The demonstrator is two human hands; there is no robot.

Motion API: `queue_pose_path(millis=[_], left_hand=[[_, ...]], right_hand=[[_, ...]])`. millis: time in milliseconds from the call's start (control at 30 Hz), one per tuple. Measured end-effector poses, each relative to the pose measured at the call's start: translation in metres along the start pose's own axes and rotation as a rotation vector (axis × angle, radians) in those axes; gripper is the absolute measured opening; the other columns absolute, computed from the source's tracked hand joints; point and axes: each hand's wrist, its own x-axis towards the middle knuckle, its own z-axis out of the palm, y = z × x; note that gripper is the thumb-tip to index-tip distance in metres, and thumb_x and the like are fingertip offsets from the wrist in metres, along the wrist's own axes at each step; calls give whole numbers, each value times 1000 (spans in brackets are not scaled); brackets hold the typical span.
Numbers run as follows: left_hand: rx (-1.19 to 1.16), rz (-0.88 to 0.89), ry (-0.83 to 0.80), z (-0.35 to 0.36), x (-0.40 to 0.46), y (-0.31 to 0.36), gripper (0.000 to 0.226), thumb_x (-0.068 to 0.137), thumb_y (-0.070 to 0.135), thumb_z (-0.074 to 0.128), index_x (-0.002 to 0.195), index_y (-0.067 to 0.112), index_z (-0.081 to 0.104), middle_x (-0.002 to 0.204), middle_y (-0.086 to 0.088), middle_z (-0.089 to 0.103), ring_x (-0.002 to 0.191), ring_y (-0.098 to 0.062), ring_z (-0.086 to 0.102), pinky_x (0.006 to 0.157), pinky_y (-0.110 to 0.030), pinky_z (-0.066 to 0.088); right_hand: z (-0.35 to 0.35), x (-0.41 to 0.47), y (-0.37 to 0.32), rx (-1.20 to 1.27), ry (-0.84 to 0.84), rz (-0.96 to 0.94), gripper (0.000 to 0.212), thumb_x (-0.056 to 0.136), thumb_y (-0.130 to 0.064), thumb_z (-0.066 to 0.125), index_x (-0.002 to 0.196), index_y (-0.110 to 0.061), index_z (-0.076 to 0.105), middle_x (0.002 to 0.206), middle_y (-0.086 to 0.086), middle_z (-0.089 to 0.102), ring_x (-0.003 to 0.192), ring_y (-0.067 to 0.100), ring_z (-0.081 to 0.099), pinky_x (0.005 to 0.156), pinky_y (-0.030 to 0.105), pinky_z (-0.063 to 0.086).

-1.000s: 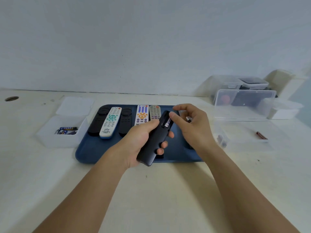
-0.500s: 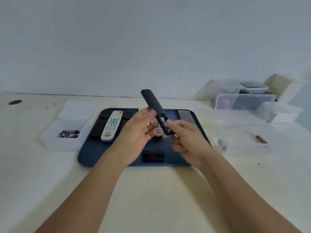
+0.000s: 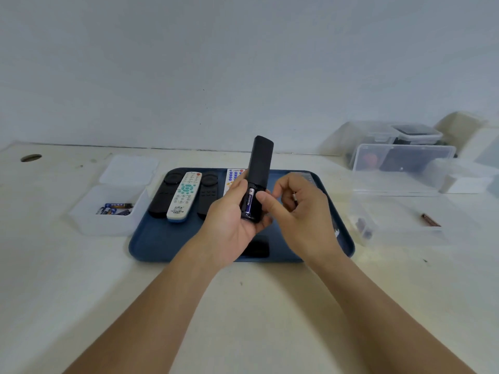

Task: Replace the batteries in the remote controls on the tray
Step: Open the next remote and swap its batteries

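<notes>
My left hand (image 3: 229, 220) grips a black remote (image 3: 260, 160) upright above the blue tray (image 3: 162, 244). Its back faces me, and the open compartment shows a blue battery (image 3: 249, 201). The thumb of my right hand (image 3: 302, 211) touches the compartment's right edge. Its curled fingers hold a small battery (image 3: 294, 197), of which only the metal end shows. A black battery cover (image 3: 256, 248) lies on the tray under my hands. A white remote (image 3: 185, 195) lies between two black remotes (image 3: 164, 195) on the tray's left.
A white box (image 3: 108, 222) left of the tray holds several blue batteries (image 3: 114, 209), with its lid (image 3: 129, 170) behind it. A clear box (image 3: 399, 222) on the right holds a brown battery (image 3: 430, 220). More clear containers (image 3: 405, 160) stand at the back right.
My left hand has raised the black remote from lying low over the tray to standing upright. My right hand has shifted to the compartment's right side.
</notes>
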Motion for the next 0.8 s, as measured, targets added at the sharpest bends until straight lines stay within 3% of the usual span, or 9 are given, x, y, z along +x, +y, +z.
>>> queue_pose_path(millis=[67, 133, 200, 300, 367, 467, 567, 800], left_hand=[[31, 8, -10, 2, 0, -3, 36, 108, 26, 38, 135, 23, 61, 116, -14, 65, 90, -23, 53, 75, -35, 46], [52, 22, -18, 4, -1, -5, 35, 108, 23, 37, 131, 23, 64, 114, -14, 65, 85, -22, 51, 82, -39, 38], [80, 28, -27, 6, -3, -6, 35, 108, 21, 37, 130, 23, 64, 110, -12, 67, 92, -24, 53, 87, -40, 37], [108, 38, -14, 6, -4, -8, 34, 109, 21, 38, 129, 25, 64, 103, -7, 65, 104, -24, 56, 93, -39, 43], [127, 49, 7, 5, -3, -9, 34, 109, 21, 38, 130, 26, 64, 102, -6, 64, 106, -21, 57, 95, -38, 47], [175, 60, 21, 4, -1, -10, 33, 109, 22, 37, 121, 33, 67, 106, -8, 62, 106, -22, 59, 108, -47, 42], [218, 82, 5, 3, 0, -11, 34, 110, 24, 35, 120, 34, 67, 102, -5, 60, 95, -16, 60, 98, -44, 44], [352, 109, -45, 0, 3, -14, 37, 111, 28, 32, 136, 40, 56, 114, -4, 59, 105, -19, 57, 86, -41, 44]], right_hand=[[1, -1, -1, 22, -11, -5, 18, 92, -17, 69, 81, -11, 56, 55, 5, 43, 51, 12, 49, 52, 11, 38], [3, -1, -1, 43, -4, -3, 13, 95, -14, 66, 85, -13, 57, 67, 7, 57, 60, 18, 60, 55, 15, 45], [5, -1, 2, 27, -23, -10, 10, 95, -13, 65, 88, -17, 58, 77, -4, 62, 60, 20, 58, 55, 25, 48], [8, -3, 4, 32, -59, 5, 11, 92, -9, 68, 92, -14, 59, 71, -14, 56, 48, 6, 45, 49, 14, 38], [9, -4, 5, 20, -55, 5, 12, 90, -8, 70, 91, -12, 59, 64, -17, 53, 44, 5, 42, 48, 10, 35], [11, -5, 5, -12, -40, -16, 12, 89, -8, 72, 91, -13, 61, 63, -19, 54, 44, 5, 42, 48, 9, 32], [11, -6, 5, -24, -30, -40, 12, 89, -8, 72, 90, -15, 62, 65, -19, 56, 45, 5, 43, 49, 9, 32], [15, -5, 8, 2, -38, -36, 11, 92, -8, 67, 90, -17, 62, 80, -11, 65, 57, 5, 55, 56, 18, 46]])
